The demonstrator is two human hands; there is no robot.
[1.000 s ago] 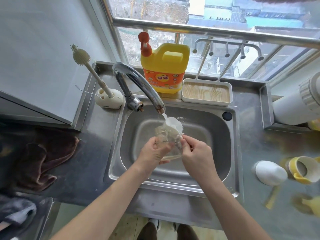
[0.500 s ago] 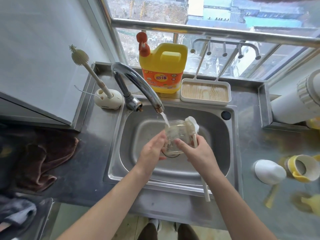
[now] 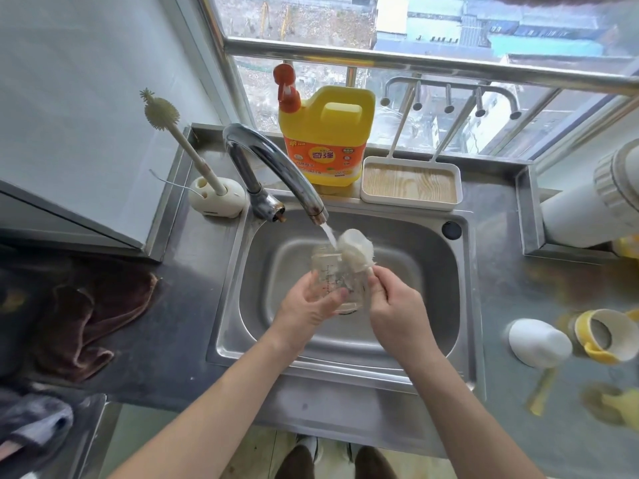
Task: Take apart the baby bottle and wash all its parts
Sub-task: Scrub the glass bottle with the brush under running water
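**Baby bottle, dismantled: body under wash, other parts waiting**

Progress, as judged: disassembly looks complete. The clear bottle body (image 3: 330, 281) is bare, with no collar or teat on it. A white cap (image 3: 537, 342) and a yellow collar ring (image 3: 600, 335) lie apart on the steel counter (image 3: 501, 305) to the right of the sink. More yellow pieces near them are too blurred to name. Nothing shows whether those parts have been washed. The body is mid-wash, so at most one item is close to done, and rinsing and the smaller parts probably remain.

Location of item: the bottle body is held above the basin of the sink (image 3: 460, 271), tilted with its mouth up and away from the person. It sits just under the faucet (image 3: 273, 167), and the running water (image 3: 328, 233) falls at its mouth.

Left hand (image 3: 307, 309): the forearm comes in from below left. The fingers and thumb are wrapped round the lower half of the bottle, gripping it firmly.

Right hand (image 3: 394, 305): the forearm comes in from below right. The fingers are closed in a pinch on the thin handle of a sponge brush (image 3: 358, 250). The pale brush head is at the bottle's mouth. How far it is inside cannot be told.

Also present: a yellow detergent jug (image 3: 328, 140) behind the faucet.
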